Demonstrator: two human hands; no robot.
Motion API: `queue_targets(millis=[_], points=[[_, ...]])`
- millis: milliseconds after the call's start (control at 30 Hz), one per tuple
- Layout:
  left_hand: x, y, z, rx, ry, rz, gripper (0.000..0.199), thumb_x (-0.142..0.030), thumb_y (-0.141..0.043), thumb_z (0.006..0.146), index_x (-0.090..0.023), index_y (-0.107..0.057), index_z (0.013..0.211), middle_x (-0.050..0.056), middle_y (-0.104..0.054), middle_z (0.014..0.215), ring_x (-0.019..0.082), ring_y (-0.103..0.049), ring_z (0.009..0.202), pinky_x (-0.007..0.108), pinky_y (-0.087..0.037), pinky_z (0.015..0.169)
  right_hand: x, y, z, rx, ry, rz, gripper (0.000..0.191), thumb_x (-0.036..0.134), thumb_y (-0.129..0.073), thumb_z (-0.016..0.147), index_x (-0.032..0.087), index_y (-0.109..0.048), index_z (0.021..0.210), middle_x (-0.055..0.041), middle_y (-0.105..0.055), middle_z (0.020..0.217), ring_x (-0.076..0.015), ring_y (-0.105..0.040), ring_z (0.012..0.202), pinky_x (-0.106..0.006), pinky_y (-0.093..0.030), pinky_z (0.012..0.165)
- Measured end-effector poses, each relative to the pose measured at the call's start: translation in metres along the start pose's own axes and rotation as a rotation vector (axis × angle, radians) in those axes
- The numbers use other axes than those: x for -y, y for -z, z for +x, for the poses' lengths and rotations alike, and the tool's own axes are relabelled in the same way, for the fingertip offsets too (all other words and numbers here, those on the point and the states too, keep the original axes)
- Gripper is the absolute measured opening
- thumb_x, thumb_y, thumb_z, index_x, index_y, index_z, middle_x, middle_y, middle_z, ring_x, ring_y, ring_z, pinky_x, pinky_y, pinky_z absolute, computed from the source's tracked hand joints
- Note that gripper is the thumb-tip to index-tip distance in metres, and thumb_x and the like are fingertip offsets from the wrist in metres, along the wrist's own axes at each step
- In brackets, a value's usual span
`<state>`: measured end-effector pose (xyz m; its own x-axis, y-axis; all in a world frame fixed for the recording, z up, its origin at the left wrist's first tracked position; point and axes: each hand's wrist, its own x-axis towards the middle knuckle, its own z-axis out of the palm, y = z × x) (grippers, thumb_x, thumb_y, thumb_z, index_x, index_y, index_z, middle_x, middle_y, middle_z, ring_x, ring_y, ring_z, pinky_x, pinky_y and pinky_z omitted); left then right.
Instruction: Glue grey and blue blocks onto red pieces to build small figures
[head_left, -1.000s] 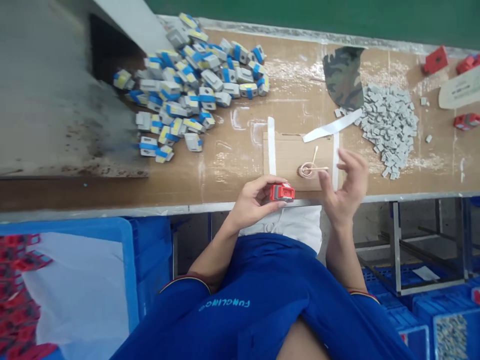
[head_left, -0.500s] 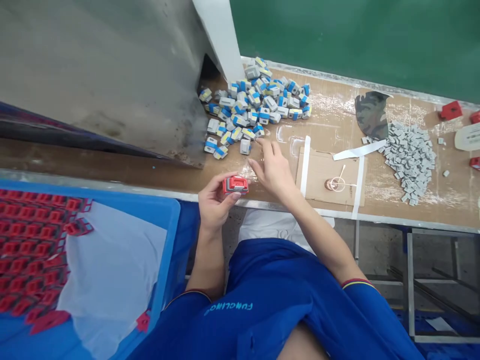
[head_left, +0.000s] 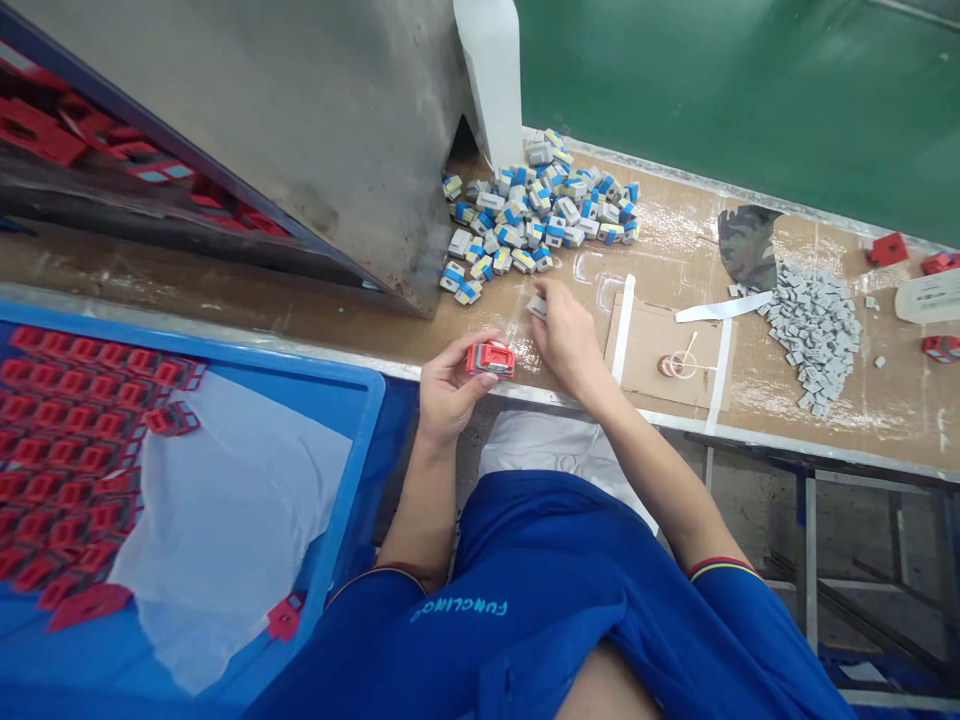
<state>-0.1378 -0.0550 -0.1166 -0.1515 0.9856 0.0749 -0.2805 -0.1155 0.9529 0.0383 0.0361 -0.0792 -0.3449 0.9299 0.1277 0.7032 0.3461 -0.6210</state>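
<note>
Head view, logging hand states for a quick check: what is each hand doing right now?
Left hand: closed, holding a red plastic part.
Right hand: closed, pinching a small grey piece.

Wall: we face a green-painted wall (head_left: 750, 100) beyond the bench, ahead of our right grip (head_left: 570, 340).
Bench: our long brown bench (head_left: 885, 420), scuffed and metal-edged, runs just ahead of the grip.
Machine: a grey metal housing (head_left: 300, 130), stained low down, stands on the bench, ahead and left of the grip.
Floor: we see a concrete floor (head_left: 739, 500) below and right of the grip.
Frame: a steel bench frame (head_left: 808, 560) stands there.
Light: soft and even.
</note>
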Motion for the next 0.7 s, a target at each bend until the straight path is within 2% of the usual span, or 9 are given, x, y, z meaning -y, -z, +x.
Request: queue_targets(millis=[133, 200, 333, 400, 500, 567, 700], points=[[0.001, -0.014, -0.002, 0.075, 0.004, -0.029, 0.06, -0.054, -0.099, 0.072, -0.021, -0.084, 0.12, 0.012, -0.083, 0.116, 0.027, -0.085, 0.094, 0.032, -0.068, 0.08, -0.01, 0.039, -0.043, -0.022, 0.02, 0.132, 0.025, 0.014, -0.065, 0.095, 0.016, -0.07, 0.119, -0.0123, -0.076, 0.11, -0.0256, -0.072, 0.098, -0.04, -0.061, 0.092], [0.002, -0.023, -0.003, 0.138, 0.029, -0.078, 0.058, -0.052, -0.098, 0.075, -0.021, -0.083, 0.121, 0.011, -0.083, 0.114, 0.026, -0.085, 0.089, 0.031, -0.068, 0.077, -0.012, 0.056, -0.061, -0.044, 0.042, 0.223, 0.022, 0.02, -0.066, 0.099, 0.019, -0.073, 0.12, -0.0089, -0.075, 0.106, -0.0213, -0.07, 0.088, -0.036, -0.061, 0.085], [0.006, -0.043, -0.005, 0.23, 0.077, -0.212, 0.057, -0.048, -0.098, 0.078, -0.023, -0.078, 0.125, 0.009, -0.085, 0.112, 0.021, -0.084, 0.081, 0.031, -0.069, 0.078, -0.011, 0.074, -0.086, -0.098, 0.049, 0.392, 0.036, 0.031, -0.058, 0.109, 0.024, -0.067, 0.144, -0.0086, -0.071, 0.112, -0.0205, -0.07, 0.095, -0.038, -0.063, 0.087], [0.008, -0.054, -0.006, 0.245, 0.09, -0.256, 0.056, -0.048, -0.098, 0.078, -0.023, -0.075, 0.123, 0.009, -0.085, 0.113, 0.02, -0.084, 0.084, 0.031, -0.069, 0.08, -0.01, 0.076, -0.096, -0.118, 0.039, 0.48, 0.044, 0.035, -0.057, 0.111, 0.027, -0.061, 0.154, -0.0089, -0.068, 0.118, -0.0198, -0.071, 0.096, -0.038, -0.065, 0.087], [0.011, -0.069, -0.007, 0.262, 0.12, -0.28, 0.054, -0.05, -0.097, 0.079, -0.021, -0.074, 0.117, 0.01, -0.085, 0.113, 0.022, -0.084, 0.092, 0.03, -0.069, 0.082, -0.008, 0.078, -0.108, -0.139, -0.016, 0.651, 0.053, 0.04, -0.065, 0.107, 0.031, -0.055, 0.159, -0.0079, -0.067, 0.123, -0.0182, -0.073, 0.094, -0.037, -0.069, 0.085], [0.013, -0.077, -0.008, 0.286, 0.128, -0.282, 0.052, -0.051, -0.096, 0.08, -0.02, -0.074, 0.115, 0.011, -0.085, 0.113, 0.022, -0.084, 0.096, 0.029, -0.068, 0.082, -0.007, 0.081, -0.114, -0.167, -0.073, 0.747, 0.056, 0.041, -0.075, 0.102, 0.032, -0.056, 0.154, -0.0056, -0.071, 0.118, -0.0177, -0.076, 0.094, -0.035, -0.071, 0.087], [0.012, -0.086, -0.007, 0.343, 0.107, -0.31, 0.049, -0.047, -0.096, 0.081, -0.021, -0.075, 0.116, 0.011, -0.086, 0.115, 0.023, -0.085, 0.1, 0.028, -0.068, 0.085, -0.006, 0.087, -0.125, -0.237, -0.192, 0.805, 0.046, 0.045, -0.088, 0.091, 0.027, -0.066, 0.127, -0.0035, -0.075, 0.109, -0.0182, -0.079, 0.095, -0.035, -0.071, 0.09]])
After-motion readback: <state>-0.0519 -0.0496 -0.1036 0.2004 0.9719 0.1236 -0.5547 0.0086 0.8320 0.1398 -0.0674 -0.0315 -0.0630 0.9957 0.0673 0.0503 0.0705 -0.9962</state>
